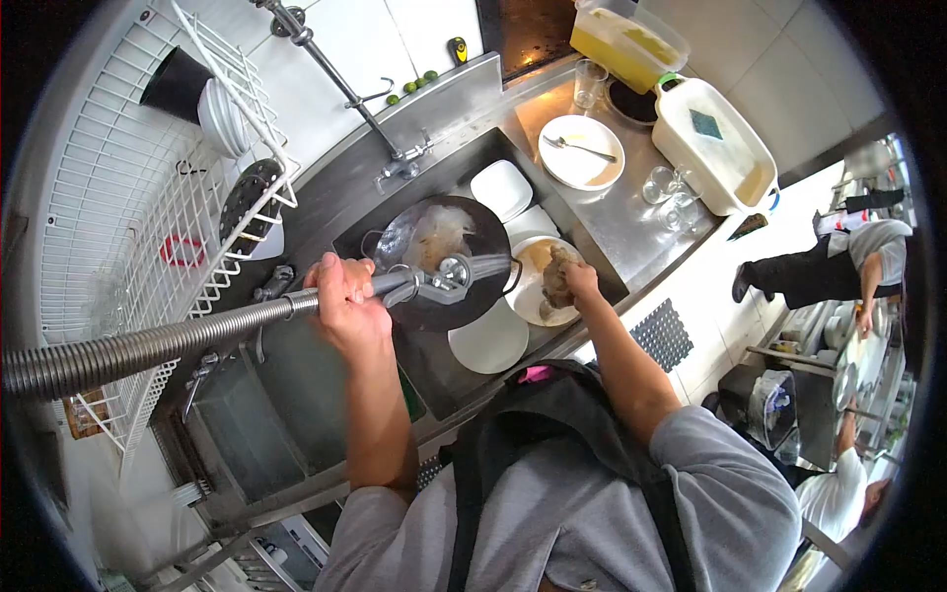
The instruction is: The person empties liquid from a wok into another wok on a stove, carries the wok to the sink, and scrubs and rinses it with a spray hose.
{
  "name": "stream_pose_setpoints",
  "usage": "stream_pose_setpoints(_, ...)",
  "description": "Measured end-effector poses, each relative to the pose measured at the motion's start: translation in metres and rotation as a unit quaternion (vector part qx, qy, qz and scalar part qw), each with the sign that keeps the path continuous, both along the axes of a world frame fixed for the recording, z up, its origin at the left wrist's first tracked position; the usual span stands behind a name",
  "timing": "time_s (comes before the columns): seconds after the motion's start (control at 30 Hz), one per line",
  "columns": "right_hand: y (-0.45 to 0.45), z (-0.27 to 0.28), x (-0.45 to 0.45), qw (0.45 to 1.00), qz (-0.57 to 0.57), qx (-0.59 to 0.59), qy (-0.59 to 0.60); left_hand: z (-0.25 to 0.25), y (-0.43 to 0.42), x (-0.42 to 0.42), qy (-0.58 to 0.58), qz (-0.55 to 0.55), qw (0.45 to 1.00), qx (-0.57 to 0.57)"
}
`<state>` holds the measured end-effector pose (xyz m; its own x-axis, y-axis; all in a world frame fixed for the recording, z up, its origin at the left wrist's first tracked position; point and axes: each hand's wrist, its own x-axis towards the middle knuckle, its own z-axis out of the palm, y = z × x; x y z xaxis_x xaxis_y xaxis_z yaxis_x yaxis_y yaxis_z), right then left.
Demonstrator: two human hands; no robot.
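My left hand (347,304) is closed round the handle of a pre-rinse sprayer (449,279) on a ribbed metal hose. The spray head hangs over a dark wok (483,235) in the sink, where whitish water and brown residue show. My right hand (580,284) grips a brownish, crumpled scrubber (558,276), its exact kind unclear. That wad presses against a soiled white plate (533,259) right of the wok. Below the wok lies a round pale plate (488,340); a white square dish (501,189) sits behind it.
On the steel counter (631,222) are a plate with a fork (582,153), several glasses (663,185), a cream tub with a green pad (705,124) and a yellowish container (631,44). A white wire rack (128,197) holds dishes at left. Two people work at far right.
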<state>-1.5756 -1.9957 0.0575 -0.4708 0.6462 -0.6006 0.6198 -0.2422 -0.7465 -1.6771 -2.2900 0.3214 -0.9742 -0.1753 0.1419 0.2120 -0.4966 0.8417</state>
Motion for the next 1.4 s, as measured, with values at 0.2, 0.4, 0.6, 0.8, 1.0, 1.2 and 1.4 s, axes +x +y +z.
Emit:
stream_pose_setpoints(0.2, 0.018, -0.077, 0.009, 0.994, -0.047, -0.097, 0.006, -0.003, 0.018, -0.003, 0.063, 0.039, 0.997, -0.005)
stream_pose_setpoints(0.4, -0.017, -0.076, 0.003, 0.988, -0.042, -0.145, -0.018, -0.011, 0.022, -0.004, 0.156, 0.071, 0.984, -0.039)
stream_pose_setpoints(0.6, -0.037, -0.090, -0.020, 0.962, -0.043, -0.268, 0.001, -0.003, -0.012, 0.007, 0.102, 0.093, 0.981, -0.134)
stream_pose_setpoints(0.8, -0.064, -0.110, -0.046, 0.891, -0.050, -0.449, 0.054, 0.007, -0.033, 0.024, 0.091, 0.071, 0.982, -0.149)
stream_pose_setpoints(1.0, -0.092, -0.071, -0.067, 0.889, 0.026, -0.431, 0.154, 0.012, -0.032, 0.035, 0.085, 0.031, 0.990, -0.111)
stream_pose_setpoints(1.2, -0.121, 0.075, -0.119, 0.949, 0.096, -0.256, 0.159, 0.004, -0.039, 0.043, 0.081, 0.023, 0.991, -0.106)
stream_pose_setpoints(1.4, -0.128, 0.154, -0.189, 0.938, 0.270, -0.144, 0.162, 0.019, -0.055, 0.048, 0.102, 0.045, 0.986, -0.122)
